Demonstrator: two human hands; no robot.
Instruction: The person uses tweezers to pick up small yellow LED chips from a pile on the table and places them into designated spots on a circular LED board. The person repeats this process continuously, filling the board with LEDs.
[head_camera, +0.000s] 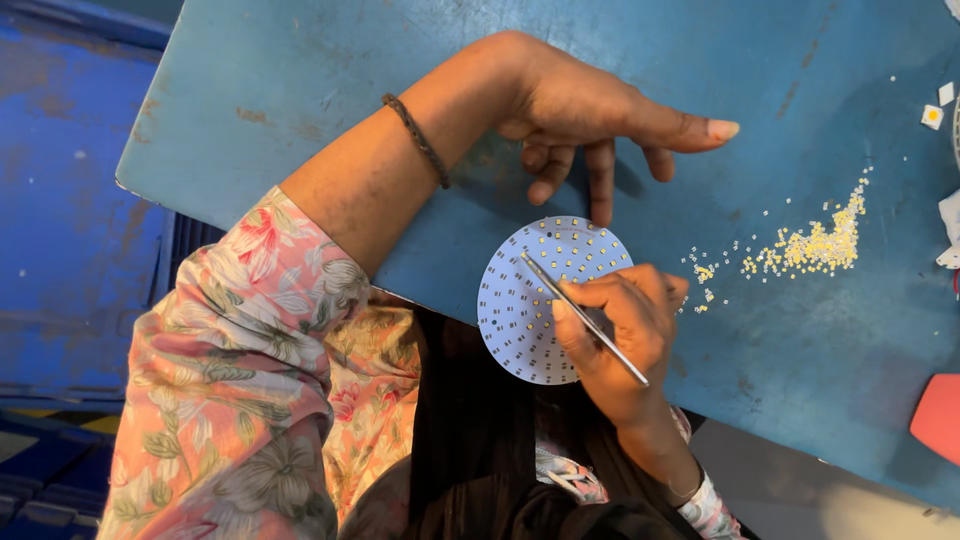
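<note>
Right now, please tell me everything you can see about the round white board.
The round white board is a thin flat disc dotted with small pads in rings; some upper ones look yellow. It lies on the blue table, its lower part overhanging the edge. A left hand fingertip presses its top rim; the right hand covers its right side, pointing metal tweezers over it.

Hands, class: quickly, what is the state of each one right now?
Left hand: open, a fingertip on the round board.
Right hand: closed, holding tweezers.
</note>
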